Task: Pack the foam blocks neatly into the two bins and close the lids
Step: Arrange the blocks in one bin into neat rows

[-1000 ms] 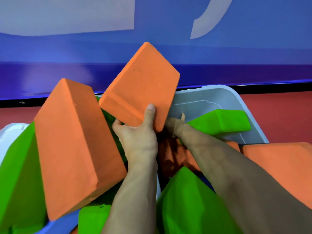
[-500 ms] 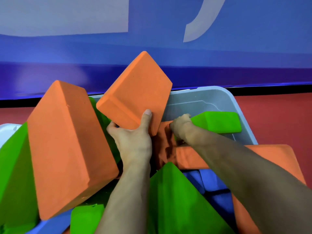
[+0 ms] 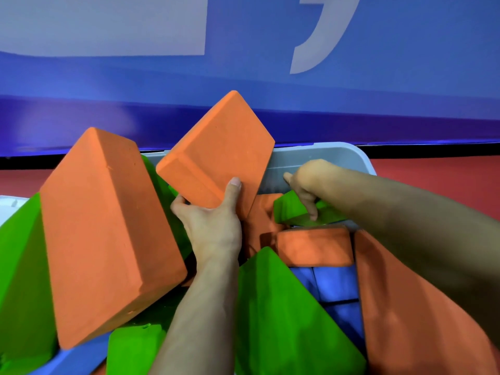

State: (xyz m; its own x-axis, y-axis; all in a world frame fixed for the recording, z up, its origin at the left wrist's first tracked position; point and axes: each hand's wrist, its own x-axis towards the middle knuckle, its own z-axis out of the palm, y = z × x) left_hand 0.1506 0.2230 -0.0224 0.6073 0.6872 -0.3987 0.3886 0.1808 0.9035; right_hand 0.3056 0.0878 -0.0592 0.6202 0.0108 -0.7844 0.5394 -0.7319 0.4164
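My left hand (image 3: 213, 226) grips the lower corner of a tilted orange foam block (image 3: 216, 155), thumb on its front face. My right hand (image 3: 305, 185) reaches over the far end of the grey-blue bin (image 3: 338, 155), fingers curled on a small green block (image 3: 292, 209) lying there. Below it lie a flat orange block (image 3: 313, 247) and blue blocks (image 3: 335, 285). A big green block (image 3: 281, 320) stands in the bin's near part. Another large orange block (image 3: 108, 234) leans at the left.
A green block (image 3: 19, 266) fills the far left over a second pale bin (image 3: 10, 207). A wide orange block (image 3: 405, 307) lies under my right forearm. A blue wall (image 3: 270, 77) rises behind, with red floor (image 3: 433, 174) at the right.
My right hand lifted from the orange block in the bin and moved up and right onto the small green block, which now sits tilted. My left hand kept hold of the orange block.
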